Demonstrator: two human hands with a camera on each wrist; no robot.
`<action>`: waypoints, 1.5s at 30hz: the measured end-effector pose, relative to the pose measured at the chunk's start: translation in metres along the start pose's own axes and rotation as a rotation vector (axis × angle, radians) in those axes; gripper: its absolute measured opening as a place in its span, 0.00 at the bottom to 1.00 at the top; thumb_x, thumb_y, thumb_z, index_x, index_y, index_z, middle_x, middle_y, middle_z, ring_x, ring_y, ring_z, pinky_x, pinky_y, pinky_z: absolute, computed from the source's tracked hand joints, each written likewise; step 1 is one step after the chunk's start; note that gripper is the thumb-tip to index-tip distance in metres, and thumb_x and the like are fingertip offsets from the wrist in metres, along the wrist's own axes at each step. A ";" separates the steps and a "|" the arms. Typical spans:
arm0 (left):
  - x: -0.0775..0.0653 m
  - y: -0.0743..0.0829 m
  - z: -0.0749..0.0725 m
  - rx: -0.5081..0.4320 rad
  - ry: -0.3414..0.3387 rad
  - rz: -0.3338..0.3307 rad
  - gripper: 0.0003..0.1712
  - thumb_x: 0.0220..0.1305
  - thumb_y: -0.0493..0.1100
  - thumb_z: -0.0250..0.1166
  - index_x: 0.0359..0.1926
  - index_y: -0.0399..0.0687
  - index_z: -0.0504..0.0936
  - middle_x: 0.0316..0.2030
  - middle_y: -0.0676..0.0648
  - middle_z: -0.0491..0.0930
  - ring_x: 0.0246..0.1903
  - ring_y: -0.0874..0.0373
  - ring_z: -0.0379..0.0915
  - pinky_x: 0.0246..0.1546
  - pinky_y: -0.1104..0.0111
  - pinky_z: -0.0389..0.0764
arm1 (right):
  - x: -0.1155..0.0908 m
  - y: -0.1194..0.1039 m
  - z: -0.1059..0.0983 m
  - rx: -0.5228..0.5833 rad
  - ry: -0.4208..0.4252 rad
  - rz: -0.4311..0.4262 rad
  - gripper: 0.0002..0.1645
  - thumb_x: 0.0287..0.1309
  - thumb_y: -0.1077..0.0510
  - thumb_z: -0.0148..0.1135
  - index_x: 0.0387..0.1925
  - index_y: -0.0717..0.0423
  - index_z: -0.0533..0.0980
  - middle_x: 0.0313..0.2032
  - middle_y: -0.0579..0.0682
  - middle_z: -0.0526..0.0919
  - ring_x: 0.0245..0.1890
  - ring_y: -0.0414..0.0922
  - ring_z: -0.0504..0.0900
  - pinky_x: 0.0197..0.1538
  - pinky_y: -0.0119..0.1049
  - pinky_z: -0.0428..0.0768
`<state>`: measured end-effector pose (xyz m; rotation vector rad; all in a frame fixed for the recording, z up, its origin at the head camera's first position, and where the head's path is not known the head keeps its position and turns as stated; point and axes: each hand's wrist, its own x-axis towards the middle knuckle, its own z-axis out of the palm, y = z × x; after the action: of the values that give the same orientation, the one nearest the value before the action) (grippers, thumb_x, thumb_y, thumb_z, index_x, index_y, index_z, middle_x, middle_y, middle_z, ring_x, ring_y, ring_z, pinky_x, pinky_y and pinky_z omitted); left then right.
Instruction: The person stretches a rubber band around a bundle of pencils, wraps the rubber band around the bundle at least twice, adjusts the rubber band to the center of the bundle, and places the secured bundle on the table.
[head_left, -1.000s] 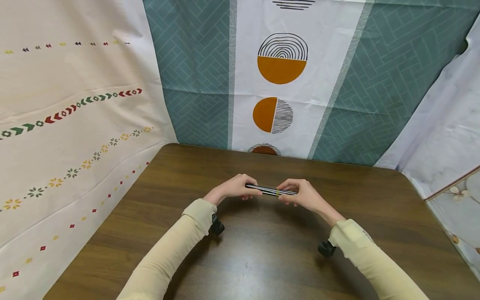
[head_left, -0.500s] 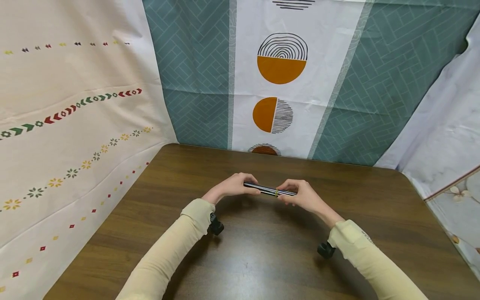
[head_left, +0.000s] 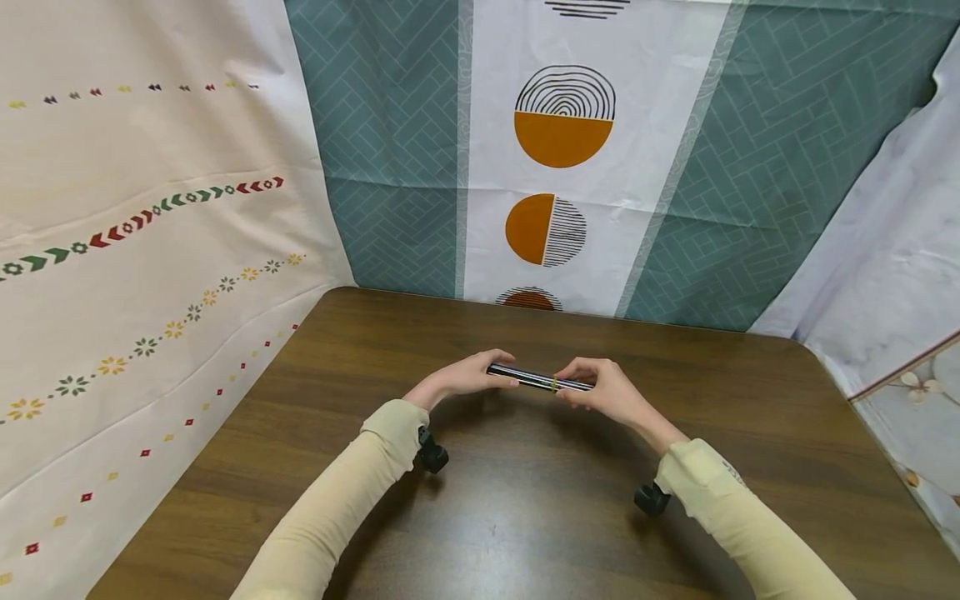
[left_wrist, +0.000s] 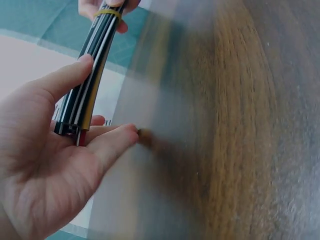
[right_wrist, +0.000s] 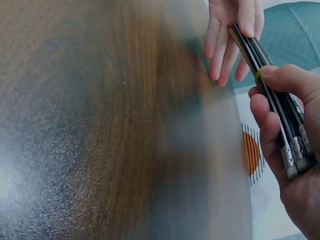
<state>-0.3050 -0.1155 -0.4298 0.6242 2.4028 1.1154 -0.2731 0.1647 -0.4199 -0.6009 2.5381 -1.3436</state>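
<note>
A bundle of pencils (head_left: 534, 379), mostly black with pale stripes, is held level above the table between both hands. A yellow rubber band (left_wrist: 108, 12) goes round it. My right hand (head_left: 611, 388) pinches the bundle by the band, thumb on top; white erasers (right_wrist: 292, 171) in metal ferrules lie toward that palm. My left hand (head_left: 468, 373) holds the other end, its thumb laid along the pencils and its fingers extended beneath. At that end, a red piece (left_wrist: 80, 138) sticks out a little beyond the black ends.
The brown wooden table (head_left: 495, 508) lies beneath both hands. Patterned cloths hang around it: a teal and white curtain (head_left: 390, 150) behind, a cream cloth (head_left: 150, 208) on the left. Black wrist cameras (head_left: 432, 454) sit below the cuffs.
The left hand has shifted very slightly to the left, and its fingers have loosened a little at the bundle's end. The right hand stays almost where it was.
</note>
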 end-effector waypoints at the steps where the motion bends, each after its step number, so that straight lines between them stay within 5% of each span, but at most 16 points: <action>1: -0.001 0.000 -0.001 0.005 0.007 -0.010 0.38 0.66 0.56 0.63 0.70 0.43 0.64 0.67 0.42 0.69 0.64 0.50 0.67 0.66 0.54 0.67 | 0.000 0.001 0.000 0.000 0.000 -0.006 0.18 0.56 0.54 0.72 0.48 0.53 0.82 0.35 0.54 0.86 0.27 0.44 0.80 0.27 0.33 0.77; 9: -0.002 -0.004 -0.005 -0.088 0.050 -0.070 0.31 0.66 0.55 0.64 0.59 0.36 0.71 0.42 0.41 0.83 0.41 0.54 0.81 0.48 0.65 0.80 | -0.001 -0.001 -0.002 0.020 0.048 -0.017 0.16 0.54 0.54 0.73 0.45 0.49 0.83 0.33 0.50 0.87 0.26 0.46 0.81 0.26 0.34 0.76; 14: -0.001 -0.004 -0.001 -0.201 -0.013 -0.017 0.22 0.71 0.47 0.61 0.56 0.34 0.74 0.46 0.40 0.81 0.46 0.54 0.81 0.50 0.64 0.82 | 0.001 -0.001 -0.002 0.011 0.061 -0.013 0.15 0.54 0.54 0.74 0.43 0.51 0.83 0.32 0.52 0.87 0.25 0.46 0.81 0.26 0.34 0.77; 19: -0.002 -0.007 0.002 -0.320 -0.058 0.012 0.24 0.69 0.40 0.62 0.62 0.33 0.70 0.50 0.41 0.79 0.48 0.57 0.78 0.53 0.63 0.81 | 0.001 -0.004 0.001 -0.003 0.059 0.001 0.16 0.54 0.54 0.74 0.44 0.54 0.83 0.35 0.54 0.87 0.25 0.42 0.80 0.27 0.33 0.77; 28: -0.010 -0.004 -0.008 -0.158 0.001 -0.079 0.25 0.70 0.52 0.61 0.55 0.35 0.75 0.46 0.38 0.83 0.43 0.54 0.82 0.45 0.64 0.83 | -0.004 -0.014 -0.001 -0.020 0.070 0.003 0.15 0.56 0.60 0.71 0.46 0.59 0.82 0.35 0.58 0.86 0.26 0.50 0.81 0.27 0.33 0.76; 39: -0.007 -0.003 -0.002 -0.163 0.000 -0.015 0.19 0.70 0.48 0.61 0.55 0.41 0.76 0.45 0.39 0.82 0.40 0.55 0.77 0.39 0.67 0.79 | 0.002 -0.003 -0.001 0.010 0.099 -0.029 0.14 0.53 0.54 0.74 0.41 0.54 0.83 0.34 0.54 0.86 0.24 0.40 0.78 0.25 0.33 0.76; 45: -0.006 -0.002 0.001 -0.144 -0.020 0.029 0.20 0.70 0.47 0.61 0.58 0.42 0.77 0.41 0.40 0.81 0.38 0.55 0.75 0.39 0.68 0.77 | 0.002 -0.009 -0.001 -0.001 0.101 -0.007 0.13 0.54 0.56 0.73 0.41 0.55 0.84 0.33 0.55 0.87 0.27 0.53 0.83 0.26 0.33 0.76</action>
<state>-0.3000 -0.1195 -0.4304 0.6207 2.2787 1.2754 -0.2727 0.1598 -0.4116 -0.5559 2.6180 -1.4093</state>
